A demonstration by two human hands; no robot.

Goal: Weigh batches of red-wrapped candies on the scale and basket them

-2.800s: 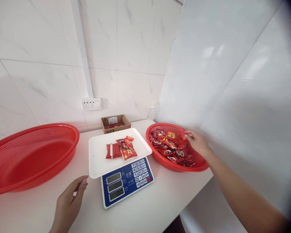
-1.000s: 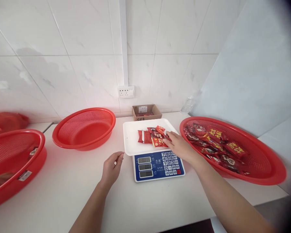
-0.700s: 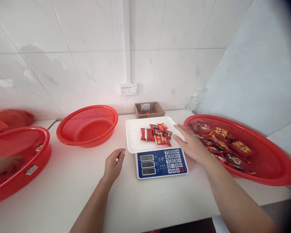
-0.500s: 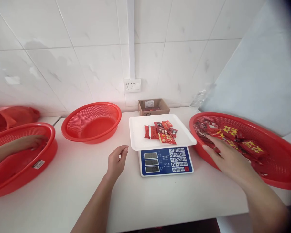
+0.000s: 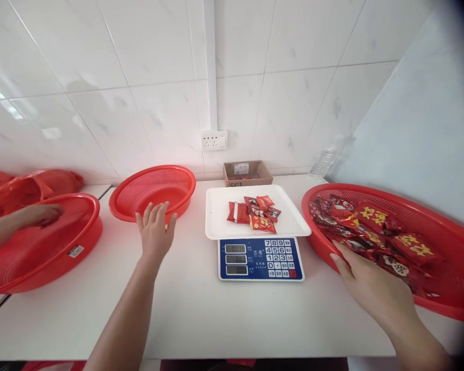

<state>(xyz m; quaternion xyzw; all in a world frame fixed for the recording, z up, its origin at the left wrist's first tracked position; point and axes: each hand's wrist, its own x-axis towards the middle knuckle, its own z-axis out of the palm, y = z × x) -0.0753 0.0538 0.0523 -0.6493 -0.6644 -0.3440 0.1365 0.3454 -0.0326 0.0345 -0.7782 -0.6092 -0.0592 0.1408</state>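
Observation:
My left hand [image 5: 156, 232] is open, its fingers spread, in front of a red plastic basket [image 5: 181, 210] with nothing inside. At the right, my right hand [image 5: 375, 283] grips the near rim of another red basket [image 5: 444, 221], thumb outside and fingertips hidden inside. Many red snack packets [image 5: 373, 216] with yellow and white print lie in that basket. Between my hands stands a digital scale [image 5: 261, 259] with a blue keypad. On its white tray [image 5: 294, 219] rests a small pile of red packets [image 5: 255, 211].
A co-worker's hand [image 5: 44, 214] reaches over a red basket [image 5: 88, 234] at the left. Red bags [image 5: 52, 183] lie behind it. A small cardboard box [image 5: 249, 178] and a clear plastic bottle [image 5: 322, 162] stand by the tiled wall. A socket [image 5: 214, 140] is on the wall.
My left hand has moved left from beside the scale and its fingers have spread. My right hand has come down onto the basket's near rim. The co-worker's hand has lifted within their basket.

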